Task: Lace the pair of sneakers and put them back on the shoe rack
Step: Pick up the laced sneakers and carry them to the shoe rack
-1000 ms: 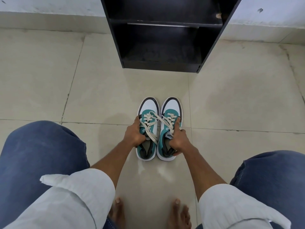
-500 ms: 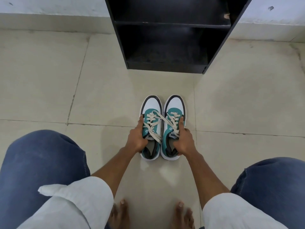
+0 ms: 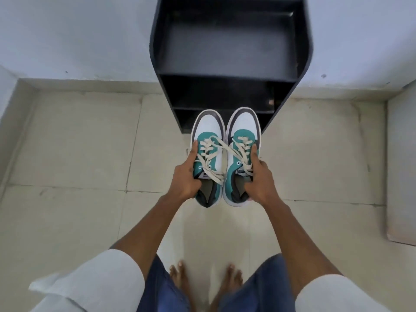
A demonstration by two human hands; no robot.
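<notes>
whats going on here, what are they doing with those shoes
A person is standing barefoot on a tiled floor, holding a pair of teal and white sneakers in front of a black shoe rack. The left hand grips the left sneaker and the right hand grips the right sneaker, toes pointing toward the rack. Both are laced with cream laces, and one loose strand crosses between them. The rack shelves in view look bare, so the sneakers are not yet put away.
</notes>
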